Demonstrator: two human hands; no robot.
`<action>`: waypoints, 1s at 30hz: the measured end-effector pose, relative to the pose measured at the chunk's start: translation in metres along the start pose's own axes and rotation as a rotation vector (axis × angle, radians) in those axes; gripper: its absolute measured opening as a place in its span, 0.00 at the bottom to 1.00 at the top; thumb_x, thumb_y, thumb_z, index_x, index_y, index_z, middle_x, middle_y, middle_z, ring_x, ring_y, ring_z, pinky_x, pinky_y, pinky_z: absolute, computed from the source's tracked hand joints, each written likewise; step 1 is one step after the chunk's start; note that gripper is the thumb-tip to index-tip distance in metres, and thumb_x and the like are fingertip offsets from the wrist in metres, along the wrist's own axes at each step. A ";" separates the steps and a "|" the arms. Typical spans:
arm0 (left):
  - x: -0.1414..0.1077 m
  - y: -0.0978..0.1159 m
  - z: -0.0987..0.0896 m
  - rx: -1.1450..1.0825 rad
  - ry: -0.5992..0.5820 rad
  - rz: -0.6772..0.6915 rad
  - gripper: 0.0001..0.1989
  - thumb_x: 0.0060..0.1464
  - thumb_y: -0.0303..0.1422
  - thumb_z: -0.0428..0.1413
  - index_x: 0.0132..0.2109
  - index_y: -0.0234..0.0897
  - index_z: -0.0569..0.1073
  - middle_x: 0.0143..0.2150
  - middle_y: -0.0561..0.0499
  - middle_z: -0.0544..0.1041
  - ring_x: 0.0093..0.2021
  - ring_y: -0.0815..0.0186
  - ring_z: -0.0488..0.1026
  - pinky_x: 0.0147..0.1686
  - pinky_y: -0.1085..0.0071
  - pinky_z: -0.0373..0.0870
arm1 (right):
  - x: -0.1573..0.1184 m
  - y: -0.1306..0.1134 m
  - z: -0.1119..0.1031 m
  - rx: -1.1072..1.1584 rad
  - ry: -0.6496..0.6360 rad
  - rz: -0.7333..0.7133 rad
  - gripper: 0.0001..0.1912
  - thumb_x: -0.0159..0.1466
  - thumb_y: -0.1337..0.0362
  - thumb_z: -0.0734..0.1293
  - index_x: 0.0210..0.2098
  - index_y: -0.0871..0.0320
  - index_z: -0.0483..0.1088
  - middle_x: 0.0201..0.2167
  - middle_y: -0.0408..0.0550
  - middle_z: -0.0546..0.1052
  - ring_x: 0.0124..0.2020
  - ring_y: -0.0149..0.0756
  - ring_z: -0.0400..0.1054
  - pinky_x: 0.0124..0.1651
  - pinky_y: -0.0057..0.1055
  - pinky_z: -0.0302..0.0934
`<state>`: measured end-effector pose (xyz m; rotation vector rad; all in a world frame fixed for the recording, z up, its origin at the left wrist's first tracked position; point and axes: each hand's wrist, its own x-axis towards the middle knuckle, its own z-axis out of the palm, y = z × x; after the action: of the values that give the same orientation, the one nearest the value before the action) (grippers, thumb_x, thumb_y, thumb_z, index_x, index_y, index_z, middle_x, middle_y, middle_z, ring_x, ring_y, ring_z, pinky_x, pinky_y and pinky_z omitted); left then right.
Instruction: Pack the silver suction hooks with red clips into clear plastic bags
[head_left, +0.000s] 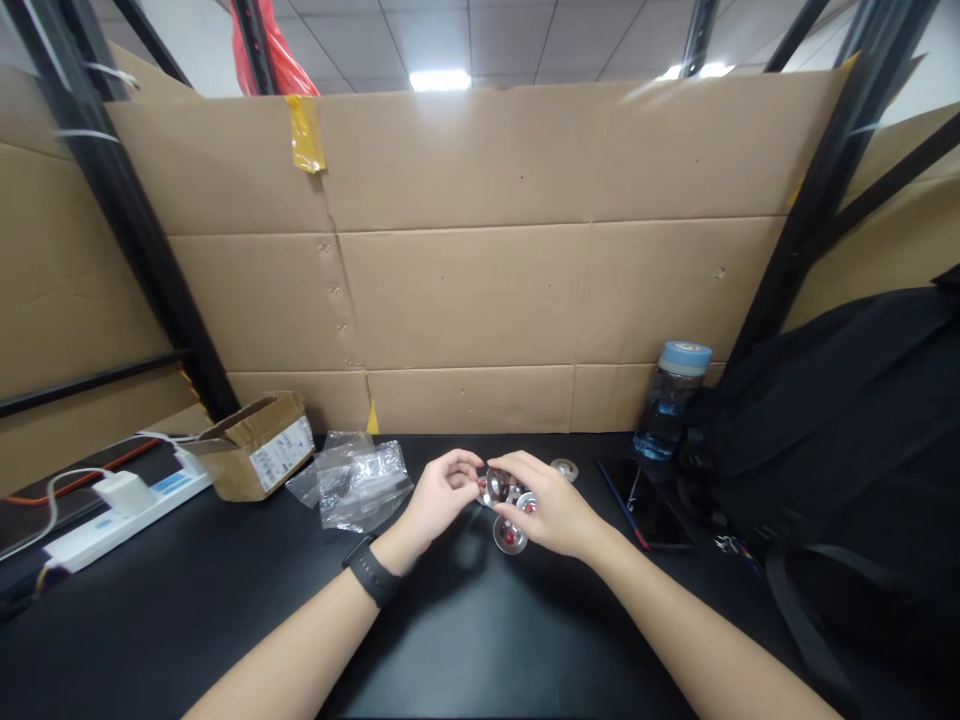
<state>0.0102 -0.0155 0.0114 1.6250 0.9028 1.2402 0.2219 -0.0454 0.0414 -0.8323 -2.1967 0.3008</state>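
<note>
Over the black table, my two hands meet near the middle of the head view. My right hand (551, 505) curls its fingers and thumb around a shiny round metal piece (496, 486), tilted up on its edge. My left hand (450, 490) has its fingers bent and its thumb drawn in beside that piece; a bit of red shows at its fingertips, too small to name. Below the right thumb lies a small round metal dish with a red centre (510, 537). A similar dish (526, 503) is partly hidden by the right fingers. Another metal disc (565, 469) lies flat behind the right hand.
Crumpled clear plastic bags (364, 485) and an open cardboard box (259, 450) lie to the left, beside a white power strip (127, 525). On the right are a dark phone (646, 505), a blue-lidded bottle (671, 400) and a black backpack (847, 430). Cardboard (465, 300) walls the back.
</note>
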 end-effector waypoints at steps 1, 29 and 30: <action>0.000 0.001 -0.003 0.146 -0.004 0.030 0.12 0.50 0.26 0.59 0.44 0.36 0.77 0.34 0.51 0.76 0.33 0.66 0.75 0.38 0.70 0.71 | 0.001 0.002 0.000 0.011 0.021 0.024 0.25 0.63 0.65 0.71 0.59 0.51 0.68 0.50 0.50 0.76 0.45 0.41 0.73 0.50 0.38 0.68; 0.013 -0.022 -0.068 1.081 -0.160 0.127 0.17 0.52 0.20 0.52 0.44 0.38 0.81 0.44 0.44 0.77 0.45 0.58 0.76 0.49 0.66 0.70 | -0.021 0.140 -0.047 -0.336 -0.146 0.520 0.19 0.56 0.60 0.74 0.47 0.60 0.79 0.45 0.57 0.81 0.44 0.46 0.76 0.47 0.35 0.67; 0.012 -0.018 -0.065 1.076 -0.149 0.143 0.19 0.52 0.19 0.52 0.46 0.38 0.80 0.45 0.44 0.76 0.46 0.59 0.75 0.50 0.66 0.70 | -0.021 0.139 -0.046 -0.338 -0.150 0.511 0.19 0.57 0.60 0.73 0.47 0.59 0.80 0.45 0.57 0.81 0.44 0.46 0.76 0.48 0.36 0.67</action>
<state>-0.0510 0.0155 0.0062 2.5938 1.5084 0.6893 0.3314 0.0452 -0.0013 -1.6094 -2.1738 0.2441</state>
